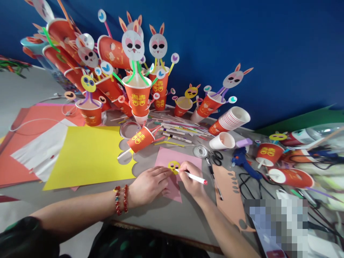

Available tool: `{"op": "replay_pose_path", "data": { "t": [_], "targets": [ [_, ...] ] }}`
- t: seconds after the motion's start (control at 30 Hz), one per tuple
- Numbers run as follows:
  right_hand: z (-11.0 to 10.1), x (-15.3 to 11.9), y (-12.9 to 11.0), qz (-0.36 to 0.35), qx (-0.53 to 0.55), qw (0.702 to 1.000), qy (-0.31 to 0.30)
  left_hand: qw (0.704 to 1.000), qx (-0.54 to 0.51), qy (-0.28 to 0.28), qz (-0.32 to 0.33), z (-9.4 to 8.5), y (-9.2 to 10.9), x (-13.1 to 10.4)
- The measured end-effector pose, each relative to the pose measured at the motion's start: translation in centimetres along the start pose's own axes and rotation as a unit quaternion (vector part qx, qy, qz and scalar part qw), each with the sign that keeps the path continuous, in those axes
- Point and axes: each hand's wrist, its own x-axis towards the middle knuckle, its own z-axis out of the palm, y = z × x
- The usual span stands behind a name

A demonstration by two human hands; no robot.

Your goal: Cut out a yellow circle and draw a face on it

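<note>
A small yellow paper face (173, 167) with dark eyes and pink patches lies on a pink sheet (172, 193). My right hand (192, 179) grips a white marker with a red end (197, 178), its tip at the face. Flat beside the face on the left rests my left hand (152, 184), fingers extended over the pink sheet, fingertips near the face's edge. Red bead bracelets (125, 199) circle my left wrist. Just above the pink sheet, a red paper cup (141, 139) lies on its side with a white straw.
Cups with rabbit faces (137, 95) crowd the back left. A yellow sheet (91, 154) with cut-out edges lies left. Markers (177, 138), tape (200, 151), black scissors (217, 157), a blue glue gun (245, 163), stacked cups (231, 120) and orange paper (228, 193) lie behind and right.
</note>
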Motion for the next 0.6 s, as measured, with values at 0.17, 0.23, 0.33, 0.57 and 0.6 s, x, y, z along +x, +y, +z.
{"op": "replay_pose_path", "data": {
  "t": [0.17,0.23,0.33,0.57,0.6],
  "targets": [
    [-0.03,0.14,-0.19,-0.001,-0.009,1.0,0.0,1.0,0.001,-0.003,-0.005,-0.12,0.08,0.07],
    [-0.06,0.17,-0.3,0.003,-0.01,1.0,0.003,1.0,-0.002,-0.004,-0.006,-0.12,0.09,0.07],
    [-0.08,0.18,-0.41,0.005,-0.008,1.0,0.0,1.0,-0.003,-0.002,-0.005,-0.08,0.09,0.04],
    [-0.02,0.14,-0.25,0.007,-0.005,1.0,0.009,1.0,-0.001,-0.005,-0.004,-0.16,0.1,0.06],
    [-0.03,0.13,-0.22,0.008,0.0,1.0,0.008,1.0,-0.001,-0.006,-0.004,-0.16,0.1,0.06]
  ]
}}
